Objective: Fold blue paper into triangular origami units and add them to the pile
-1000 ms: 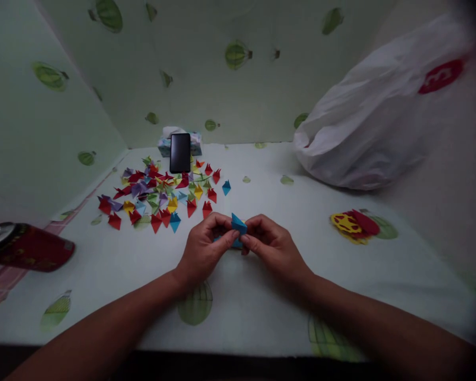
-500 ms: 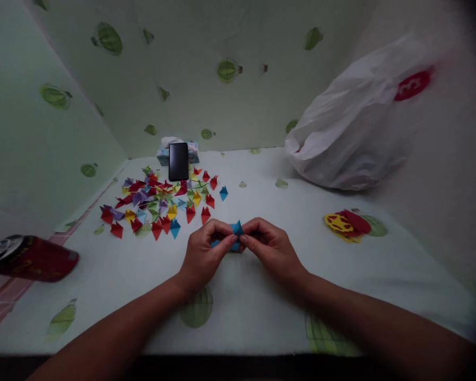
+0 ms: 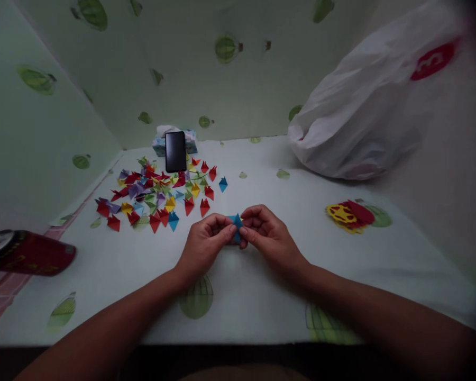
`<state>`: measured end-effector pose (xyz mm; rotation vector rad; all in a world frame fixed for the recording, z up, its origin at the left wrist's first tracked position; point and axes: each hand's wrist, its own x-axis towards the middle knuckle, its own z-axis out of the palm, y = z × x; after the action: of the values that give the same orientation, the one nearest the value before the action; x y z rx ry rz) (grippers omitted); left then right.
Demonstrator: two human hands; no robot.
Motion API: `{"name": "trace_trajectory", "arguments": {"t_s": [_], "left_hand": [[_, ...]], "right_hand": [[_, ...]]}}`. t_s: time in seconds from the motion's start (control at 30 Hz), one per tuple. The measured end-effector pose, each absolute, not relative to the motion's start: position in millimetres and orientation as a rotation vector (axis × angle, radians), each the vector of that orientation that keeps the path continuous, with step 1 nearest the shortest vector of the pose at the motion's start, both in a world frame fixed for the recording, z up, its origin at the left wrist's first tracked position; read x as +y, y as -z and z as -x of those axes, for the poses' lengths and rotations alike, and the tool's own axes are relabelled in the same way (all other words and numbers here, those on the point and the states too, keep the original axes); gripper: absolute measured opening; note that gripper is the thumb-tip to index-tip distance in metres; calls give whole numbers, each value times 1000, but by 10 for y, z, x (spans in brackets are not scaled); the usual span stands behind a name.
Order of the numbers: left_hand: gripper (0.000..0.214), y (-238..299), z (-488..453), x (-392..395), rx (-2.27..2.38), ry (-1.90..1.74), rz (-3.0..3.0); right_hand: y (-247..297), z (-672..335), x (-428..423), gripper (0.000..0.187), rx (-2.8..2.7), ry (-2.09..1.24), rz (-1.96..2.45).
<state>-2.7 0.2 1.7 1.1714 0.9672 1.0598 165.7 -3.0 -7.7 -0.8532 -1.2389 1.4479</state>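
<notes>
left hand (image 3: 205,241) + right hand (image 3: 270,237) pinching blue folded paper (image 3: 237,220) | tabletop (image 3: 262,307), between front and back edges | risk: uneven thumb pressure — could skew crease, tear tip

The left hand (image 3: 206,238) and right hand (image 3: 275,238) are covering part of a folded blue paper (image 3: 238,221), hiding its full shape. Both forearms (image 3: 130,309) are running off the bottom edge. The left edge is cutting off a red can (image 3: 35,253); its lettering is blurring. A phone (image 3: 175,152) is blocking the middle of a tissue box (image 3: 191,142).
</notes>
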Motion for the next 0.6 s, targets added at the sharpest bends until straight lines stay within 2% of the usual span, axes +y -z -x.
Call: {"name": "trace_trajectory", "arguments": {"t_s": [0.2,0.37,0.6], "left_hand": [[18,-74,45,5,1089,-900,-1279],[19,-94,53,20,1029,-788,-1278],[24,-56,68,33,1092,-983,-1185]], "right_hand": [[53,-1716,-10,31,-1275,-1565,944],[56,-1768,30,38,-1388,-1456,1057],[70,-1764,62,38,-1330,-1535,1001]]}}
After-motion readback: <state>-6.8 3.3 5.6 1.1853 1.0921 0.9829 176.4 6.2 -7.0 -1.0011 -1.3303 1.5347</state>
